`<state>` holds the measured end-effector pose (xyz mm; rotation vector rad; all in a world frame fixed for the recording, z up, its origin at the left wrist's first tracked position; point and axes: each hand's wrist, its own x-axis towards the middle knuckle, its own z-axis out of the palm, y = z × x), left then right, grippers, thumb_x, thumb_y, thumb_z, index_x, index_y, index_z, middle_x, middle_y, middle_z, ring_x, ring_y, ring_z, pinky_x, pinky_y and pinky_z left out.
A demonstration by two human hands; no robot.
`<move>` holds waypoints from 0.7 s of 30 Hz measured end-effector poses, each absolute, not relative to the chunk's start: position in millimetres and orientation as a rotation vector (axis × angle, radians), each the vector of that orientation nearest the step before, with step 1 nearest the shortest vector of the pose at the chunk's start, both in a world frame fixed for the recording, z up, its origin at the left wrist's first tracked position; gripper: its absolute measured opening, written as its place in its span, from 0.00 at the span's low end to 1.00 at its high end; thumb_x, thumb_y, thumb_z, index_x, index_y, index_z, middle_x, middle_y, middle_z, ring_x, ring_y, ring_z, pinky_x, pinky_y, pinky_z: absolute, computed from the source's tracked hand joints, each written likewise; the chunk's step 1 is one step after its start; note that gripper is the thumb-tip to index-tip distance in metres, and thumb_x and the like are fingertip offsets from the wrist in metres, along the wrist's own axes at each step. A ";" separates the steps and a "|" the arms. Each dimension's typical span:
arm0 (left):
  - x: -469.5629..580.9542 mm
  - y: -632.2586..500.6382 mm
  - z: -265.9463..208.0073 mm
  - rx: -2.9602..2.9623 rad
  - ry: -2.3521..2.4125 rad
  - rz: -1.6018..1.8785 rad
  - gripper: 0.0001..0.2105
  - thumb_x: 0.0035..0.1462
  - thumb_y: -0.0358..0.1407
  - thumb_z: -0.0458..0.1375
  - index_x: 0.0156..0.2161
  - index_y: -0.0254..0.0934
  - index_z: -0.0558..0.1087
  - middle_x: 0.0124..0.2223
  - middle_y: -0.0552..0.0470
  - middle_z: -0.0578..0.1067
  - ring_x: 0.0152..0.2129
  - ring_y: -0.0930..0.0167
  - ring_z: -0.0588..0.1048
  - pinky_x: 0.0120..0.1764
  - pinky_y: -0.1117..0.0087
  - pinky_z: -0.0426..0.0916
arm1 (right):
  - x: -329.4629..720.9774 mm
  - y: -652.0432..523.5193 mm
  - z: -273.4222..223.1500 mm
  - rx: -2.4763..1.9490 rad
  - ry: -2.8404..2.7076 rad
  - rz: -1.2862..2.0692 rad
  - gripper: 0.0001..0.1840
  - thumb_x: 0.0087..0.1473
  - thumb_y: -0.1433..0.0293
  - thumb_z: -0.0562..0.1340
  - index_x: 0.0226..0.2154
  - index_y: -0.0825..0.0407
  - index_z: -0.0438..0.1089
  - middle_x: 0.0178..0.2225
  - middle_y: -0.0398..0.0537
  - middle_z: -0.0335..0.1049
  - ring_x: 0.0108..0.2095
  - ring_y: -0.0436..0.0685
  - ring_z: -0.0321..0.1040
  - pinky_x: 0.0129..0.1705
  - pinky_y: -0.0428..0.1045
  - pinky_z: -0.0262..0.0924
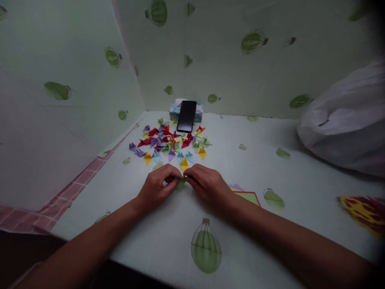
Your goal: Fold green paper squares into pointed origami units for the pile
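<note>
Head view, listed by size, each placed against the green paper piece (pixel 181 184).

Table (pixel 300 176): pale covering printed with green balloons, under everything; the paper piece lies on it near the front middle.

White plastic bag (pixel 345 120): well to the right of the paper piece and farther back, against the wall.

Left hand (pixel 156 186): just left of the paper piece, fingers curled, tips pinched shut on its left edge.

Right hand (pixel 207 184): just right of it, fingers bent, tips pinched on its right edge; the two hands almost meet over it.

Heap of folded paper shapes (pixel 170 142): red, purple, yellow, blue, green, spread just behind the paper piece.

Dark phone (pixel 187 116): behind the heap, leaning on a tissue box (pixel 198 113).

Flat coloured sheets (pixel 248 196): near, to the right, partly under the right forearm.

Green paper piece: small, mostly hidden by fingertips; its fold cannot be made out.
</note>
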<state>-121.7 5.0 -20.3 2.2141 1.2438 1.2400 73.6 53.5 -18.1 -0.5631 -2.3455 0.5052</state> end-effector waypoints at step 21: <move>-118.6 2.7 -16.9 2.301 1.236 1.280 0.06 0.59 0.23 0.56 0.36 0.35 0.72 0.34 0.49 0.76 0.31 0.72 0.73 0.30 0.73 0.68 | 66.3 45.8 -6.4 -0.896 -1.685 1.663 0.06 0.54 0.67 0.60 0.28 0.53 0.69 0.21 0.39 0.65 0.22 0.49 0.62 0.28 0.47 0.56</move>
